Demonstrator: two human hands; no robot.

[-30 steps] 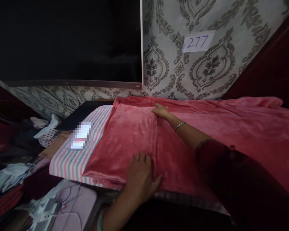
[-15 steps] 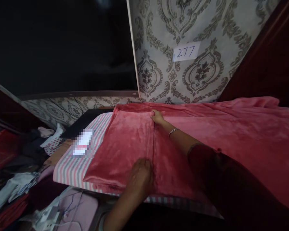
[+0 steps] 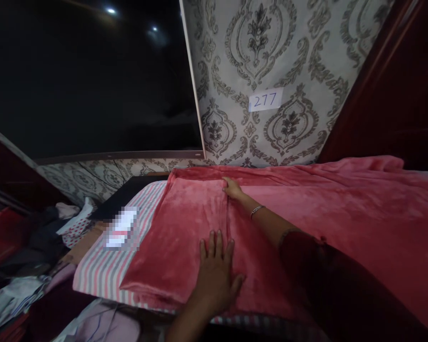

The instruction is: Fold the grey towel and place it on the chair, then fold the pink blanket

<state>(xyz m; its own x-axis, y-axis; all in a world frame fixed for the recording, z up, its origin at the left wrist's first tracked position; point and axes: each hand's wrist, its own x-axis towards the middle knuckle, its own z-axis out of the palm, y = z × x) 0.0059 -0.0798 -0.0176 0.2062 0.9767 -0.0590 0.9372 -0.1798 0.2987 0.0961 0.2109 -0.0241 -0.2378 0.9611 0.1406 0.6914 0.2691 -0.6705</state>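
A red plush blanket (image 3: 178, 228) lies over a striped cloth, its left end folded over so that the flap's edge runs from front to back. My left hand (image 3: 216, 278) rests flat on the blanket near the front, fingers spread across that edge. At the far end of the same edge, my right hand (image 3: 231, 188) has its fingers curled at the flap's back corner and appears to grip it. Part of those fingers is hidden from view.
The striped cloth (image 3: 100, 273) shows beyond the blanket's left end, with a blurred white item (image 3: 121, 228) on it. Behind are a large dark screen (image 3: 92, 85) and a patterned wall with a paper (image 3: 266, 99) marked 277. Piled clothes (image 3: 21, 294) lie at the left.
My left hand has gone from fingers bent down at the flap's edge to lying flat and spread on the blanket. My right hand stays at the back corner. The view has tilted up slightly.
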